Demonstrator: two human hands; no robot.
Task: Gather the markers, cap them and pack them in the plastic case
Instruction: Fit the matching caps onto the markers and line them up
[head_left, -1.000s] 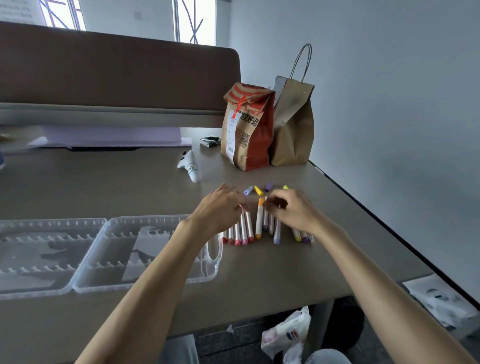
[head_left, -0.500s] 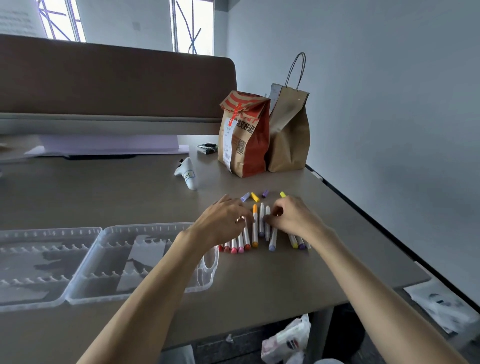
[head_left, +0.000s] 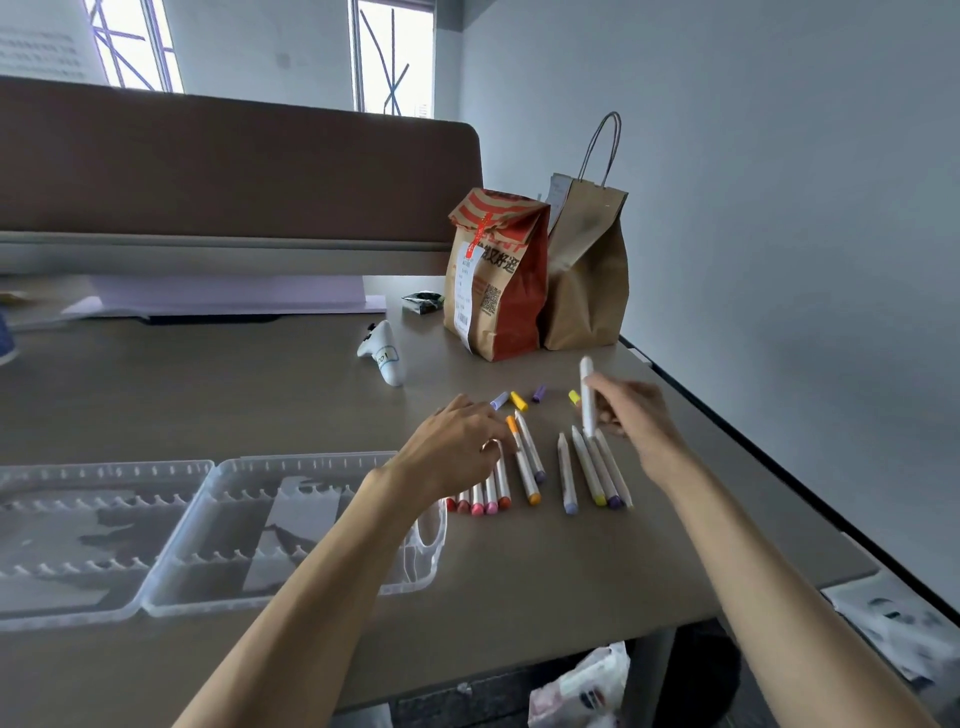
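Markers (head_left: 530, 467) are laid in a loose row on the counter (head_left: 260, 395), just right of the open plastic case (head_left: 291, 460), loose caps (head_left: 518, 401) beyond them. One white marker (head_left: 587, 400) is gripped upright in the right hand (head_left: 631, 421) above the row. The left hand (head_left: 457, 441) is bent over the red-ended ones; a grasp cannot be told.

Hiding the tops of the red and pink markers (head_left: 483, 501) beneath the left hand (head_left: 457, 441). Covering part of the plastic case (head_left: 311, 460) with the left forearm (head_left: 332, 561), cutting its far half at the left edge. Smearing the white marker (head_left: 587, 384) in the right hand (head_left: 634, 421); blurring the dark packet (head_left: 423, 301); shrinking the red bag's (head_left: 519, 312) print beyond reading.
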